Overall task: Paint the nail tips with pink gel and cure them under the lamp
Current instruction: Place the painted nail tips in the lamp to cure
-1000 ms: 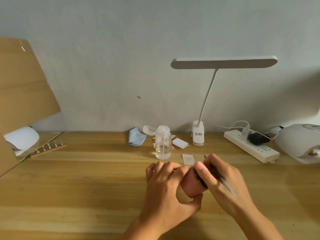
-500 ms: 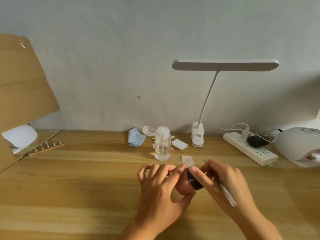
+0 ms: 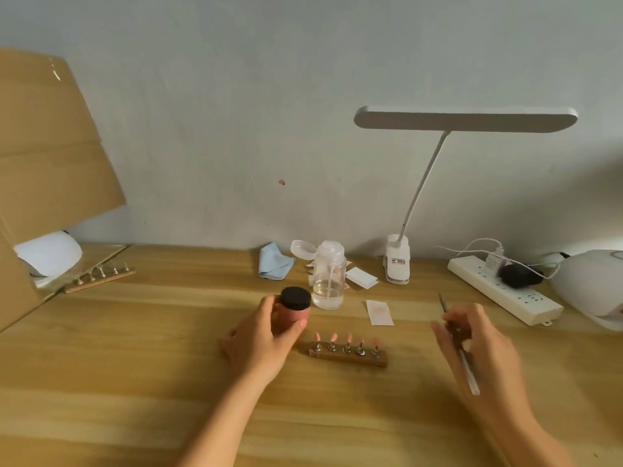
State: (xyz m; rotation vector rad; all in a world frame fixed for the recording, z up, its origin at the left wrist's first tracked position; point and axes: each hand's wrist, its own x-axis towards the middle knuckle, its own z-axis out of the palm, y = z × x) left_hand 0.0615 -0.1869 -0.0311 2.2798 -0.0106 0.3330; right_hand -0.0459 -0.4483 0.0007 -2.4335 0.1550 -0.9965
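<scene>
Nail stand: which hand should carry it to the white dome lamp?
Probably right: the lamp sits on that side, and the right hand pinches only a thin brush; the left hand grips the jar.

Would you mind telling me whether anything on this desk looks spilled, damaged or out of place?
No spill shows. Two small things: a reddish spot on the wall above the blue cloth, and the flip cap of the clear pump bottle stands open.
</scene>
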